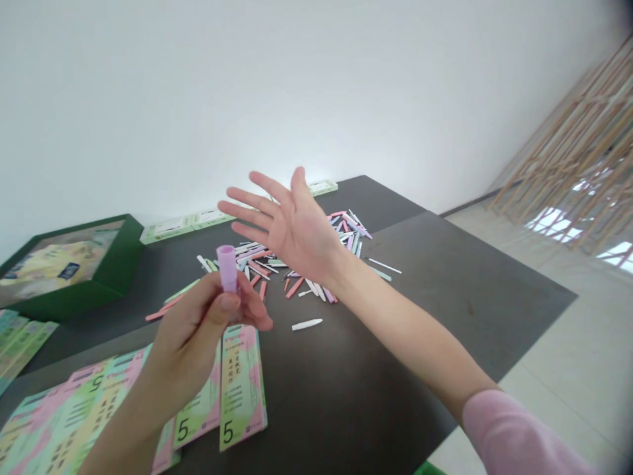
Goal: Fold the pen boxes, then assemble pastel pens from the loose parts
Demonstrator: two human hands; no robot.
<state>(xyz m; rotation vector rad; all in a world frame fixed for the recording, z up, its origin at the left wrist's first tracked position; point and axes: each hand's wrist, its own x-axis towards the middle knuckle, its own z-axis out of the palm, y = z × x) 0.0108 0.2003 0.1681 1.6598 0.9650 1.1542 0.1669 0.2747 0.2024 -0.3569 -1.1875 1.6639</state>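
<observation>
My left hand (pixel 210 316) is closed around a lilac pen cap (pixel 227 267), held upright with its open end facing up. Its lower part is hidden by my fingers. To the right, my right hand (pixel 301 227) is raised with the palm showing and its fingers spread, holding nothing. Behind and below it lies a loose pile of pen parts (pixel 349 231) in white, pink, lilac and mint, partly covered by the hand. One white tapered pen part (pixel 307 324) lies by itself on the dark table, nearer to me.
Printed green and pink cards (pixel 243 389) overlap along the table's near left. A green box (pixel 111 264) with packaged contents stands at the far left. Flat pale green boxes (pixel 171 227) line the wall. The dark table (pixel 475 290) ends at the right above a tiled floor.
</observation>
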